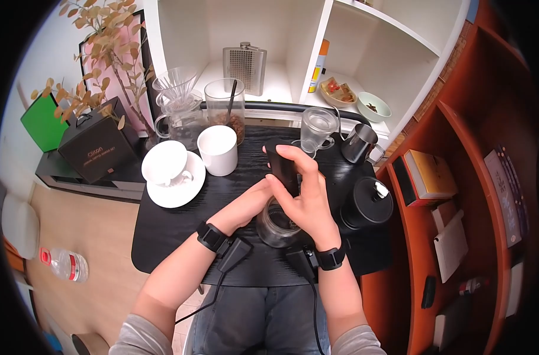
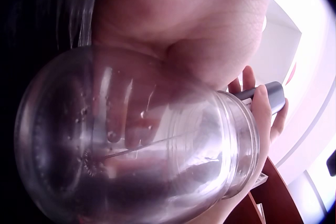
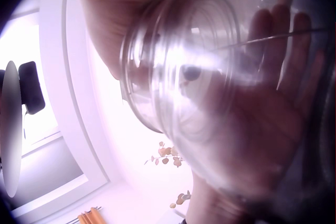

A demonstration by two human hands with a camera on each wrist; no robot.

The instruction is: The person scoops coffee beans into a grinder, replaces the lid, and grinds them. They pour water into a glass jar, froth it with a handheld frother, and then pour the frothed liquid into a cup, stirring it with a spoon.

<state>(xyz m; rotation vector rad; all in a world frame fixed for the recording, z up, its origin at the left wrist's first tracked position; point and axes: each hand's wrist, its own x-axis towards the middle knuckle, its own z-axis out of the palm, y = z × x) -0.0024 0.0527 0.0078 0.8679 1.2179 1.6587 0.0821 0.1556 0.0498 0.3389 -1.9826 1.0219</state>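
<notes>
My right hand [image 1: 308,192] grips the dark handle of a handheld milk frother [image 1: 282,167] above a clear glass jar [image 1: 275,229]. The frother's thin shaft slants down inside the jar, and its coiled whisk head [image 2: 90,164] shows through the glass near the bottom in the left wrist view. My left hand [image 1: 250,204] holds the jar from the side, its fingers round the far wall and partly hidden in the head view. Through the glass, the right wrist view shows the left fingers [image 3: 281,40] along the jar. A few droplets cling inside.
At the left of the black table [image 1: 174,242] are a white cup on a saucer [image 1: 174,198] and a white mug [image 1: 217,151]. Glassware [image 1: 183,118] stands behind them. To the right are a glass cup [image 1: 318,125], a metal pitcher [image 1: 358,144] and a black canister [image 1: 367,204].
</notes>
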